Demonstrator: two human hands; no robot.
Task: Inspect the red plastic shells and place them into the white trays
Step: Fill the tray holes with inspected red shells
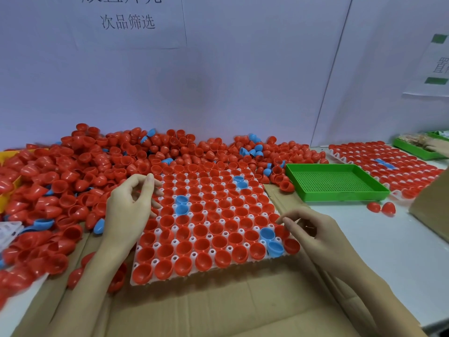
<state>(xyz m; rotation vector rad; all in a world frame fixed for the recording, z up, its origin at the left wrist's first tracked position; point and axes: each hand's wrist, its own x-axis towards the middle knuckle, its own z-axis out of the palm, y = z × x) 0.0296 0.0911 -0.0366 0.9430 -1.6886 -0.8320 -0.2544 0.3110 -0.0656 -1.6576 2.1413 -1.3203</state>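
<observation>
A white tray (155,261) lies on flattened cardboard in front of me, its sockets filled with red shells (204,229) and a few blue ones (181,205). A big loose heap of red shells (73,176) covers the table to the left and behind it. My left hand (128,210) hovers at the tray's left edge with fingers loosely curled, holding nothing. My right hand (313,237) rests at the tray's right edge, fingers loosely bent beside a red shell (291,246), nothing gripped.
An empty green mesh tray (335,183) stands right of the white tray. Behind it lies a second filled white tray (388,166). Two loose red shells (381,207) lie on the table. Another person's hand (437,145) reaches over a green tray far right. A cardboard box (432,205) stands at the right edge.
</observation>
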